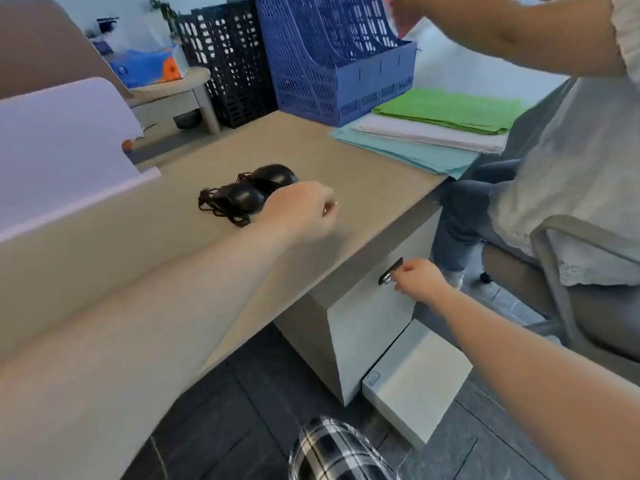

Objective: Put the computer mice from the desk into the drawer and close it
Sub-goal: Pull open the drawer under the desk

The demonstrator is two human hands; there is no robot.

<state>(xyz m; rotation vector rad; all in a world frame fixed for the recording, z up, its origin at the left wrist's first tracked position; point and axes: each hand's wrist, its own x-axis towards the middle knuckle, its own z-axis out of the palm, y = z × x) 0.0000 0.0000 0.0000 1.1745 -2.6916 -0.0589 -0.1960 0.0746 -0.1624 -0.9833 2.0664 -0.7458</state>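
Two black computer mice (pixel 256 192) with bundled cables lie side by side in the middle of the beige desk (pixel 363 188). My left hand (pixel 301 211) hovers just to their right, knuckles up, fingers loosely curled, holding nothing. Below the desk edge, my right hand (pixel 420 278) pinches the dark handle (pixel 394 266) beside a metal lock (pixel 385 279) on the grey drawer front (pixel 370 323). Under it, a lower white drawer (pixel 415 379) stands pulled out, and what shows of its inside is bare.
Another person (pixel 571 174) sits close on the right, an arm reaching over the blue file rack (pixel 332 64). Green, white and blue paper stacks (pixel 433 133) lie at the back right. A black file rack (pixel 228 60) and a white partition (pixel 62 143) stand at the left.
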